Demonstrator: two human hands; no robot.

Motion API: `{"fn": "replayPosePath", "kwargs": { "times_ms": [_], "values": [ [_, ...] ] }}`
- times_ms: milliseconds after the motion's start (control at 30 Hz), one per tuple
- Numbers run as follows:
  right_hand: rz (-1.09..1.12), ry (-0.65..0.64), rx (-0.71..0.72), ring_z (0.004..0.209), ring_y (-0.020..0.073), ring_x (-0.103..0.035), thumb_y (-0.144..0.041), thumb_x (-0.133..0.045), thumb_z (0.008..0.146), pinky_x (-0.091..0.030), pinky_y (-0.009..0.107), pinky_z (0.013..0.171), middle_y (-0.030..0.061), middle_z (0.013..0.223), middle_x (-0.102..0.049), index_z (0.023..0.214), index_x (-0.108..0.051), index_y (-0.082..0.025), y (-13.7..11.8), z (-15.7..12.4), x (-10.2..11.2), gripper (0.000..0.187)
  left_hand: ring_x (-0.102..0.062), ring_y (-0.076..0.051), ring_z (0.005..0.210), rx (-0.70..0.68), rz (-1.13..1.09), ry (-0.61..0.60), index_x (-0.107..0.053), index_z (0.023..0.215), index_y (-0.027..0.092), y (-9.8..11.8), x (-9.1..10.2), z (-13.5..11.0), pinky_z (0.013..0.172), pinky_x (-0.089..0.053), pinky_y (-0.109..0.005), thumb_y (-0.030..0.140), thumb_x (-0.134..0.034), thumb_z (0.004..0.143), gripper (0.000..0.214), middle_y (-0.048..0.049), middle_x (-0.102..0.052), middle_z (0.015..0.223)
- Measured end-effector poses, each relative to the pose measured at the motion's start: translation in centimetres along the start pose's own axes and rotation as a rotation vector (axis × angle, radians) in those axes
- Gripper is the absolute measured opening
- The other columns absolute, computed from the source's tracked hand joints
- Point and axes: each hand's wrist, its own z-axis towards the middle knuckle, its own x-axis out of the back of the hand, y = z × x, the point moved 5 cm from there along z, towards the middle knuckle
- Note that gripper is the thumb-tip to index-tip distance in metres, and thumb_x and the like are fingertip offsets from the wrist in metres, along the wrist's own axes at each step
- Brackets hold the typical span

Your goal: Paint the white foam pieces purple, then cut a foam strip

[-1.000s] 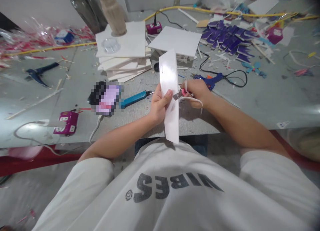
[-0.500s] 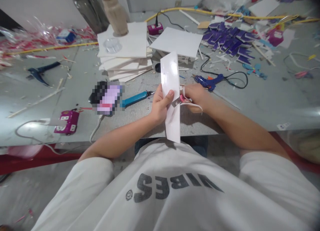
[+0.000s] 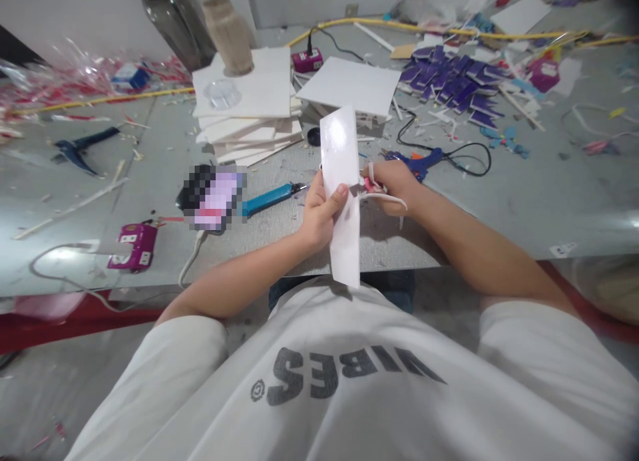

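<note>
My left hand (image 3: 317, 216) is wrapped around a white foam board (image 3: 340, 142), its thumb pressed on the glossy face. The board stands upright above the table's front edge and has a cut at its right side near my thumb. At that cut my right hand (image 3: 398, 185) grips pink-handled scissors (image 3: 369, 184), mostly hidden by my fingers and the board. A thin curled white strip (image 3: 384, 197) hangs from the cut beneath my right hand. Just beyond that hand lies a blue glue gun (image 3: 424, 160), and left of the board is a teal utility knife (image 3: 269, 199).
Stacked white boards (image 3: 244, 105) carry a tan jar (image 3: 228, 38) at the back. Purple cut pieces (image 3: 452, 82) are heaped at back right. A blurred-out phone (image 3: 217, 198), a purple power adapter (image 3: 132, 247) and cables lie to the left. A yellow cord (image 3: 424, 27) crosses the back.
My right hand and the scissors have shifted slightly right, away from the board, and less of the blades shows. My left hand keeps the board nearly still.
</note>
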Motion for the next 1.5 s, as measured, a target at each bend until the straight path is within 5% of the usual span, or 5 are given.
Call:
{"fn": "replayPosePath", "kwargs": {
  "times_ms": [233,700,1100,1500],
  "values": [
    [0.023,-0.009,0.082,0.071,0.0225,-0.048,-0.069,-0.03,0.116,-0.036,0.04,0.072,0.0069,0.082,-0.063,0.097,-0.057,-0.025,-1.9,-0.2,-1.1,0.054,-0.08,-0.024,0.1,-0.033,0.019,-0.003,-0.075,0.117,0.028,0.1,0.2,0.4,0.1,-0.063,-0.038,0.065,-0.105,0.076,0.063,-0.0024,-0.082,0.111],
    [0.0,-0.01,-0.019,0.069,0.021,-0.048,-0.074,-0.029,0.115,-0.036,0.039,0.071,0.0041,0.078,-0.062,0.1,-0.061,-0.025,0.7,0.0,-0.1,0.06,-0.082,-0.023,0.096,-0.018,-0.009,-0.04,-0.072,0.13,0.029,0.0,0.0,0.2,0.094,-0.063,-0.035,0.065,-0.103,0.08,0.069,-0.0004,-0.082,0.105],
    [0.026,0.028,-0.044,0.069,0.0252,-0.054,-0.077,-0.028,0.113,-0.041,0.044,0.07,0.0068,0.079,-0.064,0.096,-0.062,-0.028,-0.5,0.0,-0.6,0.062,-0.081,-0.024,0.099,-0.042,0.023,-0.052,-0.074,0.136,0.029,-0.1,0.1,0.3,0.1,-0.063,-0.038,0.067,-0.104,0.079,0.075,-0.0019,-0.083,0.112],
    [0.096,0.057,-0.093,0.071,0.0201,-0.05,-0.092,-0.024,0.107,-0.041,0.04,0.07,0.0046,0.077,-0.062,0.09,-0.056,-0.026,0.7,0.4,0.2,0.075,-0.08,-0.025,0.104,0.026,0.018,-0.082,-0.073,0.127,0.029,-0.2,0.3,-0.2,0.097,-0.061,-0.038,0.063,-0.104,0.081,0.064,-0.0028,-0.082,0.115]
  ]
}}
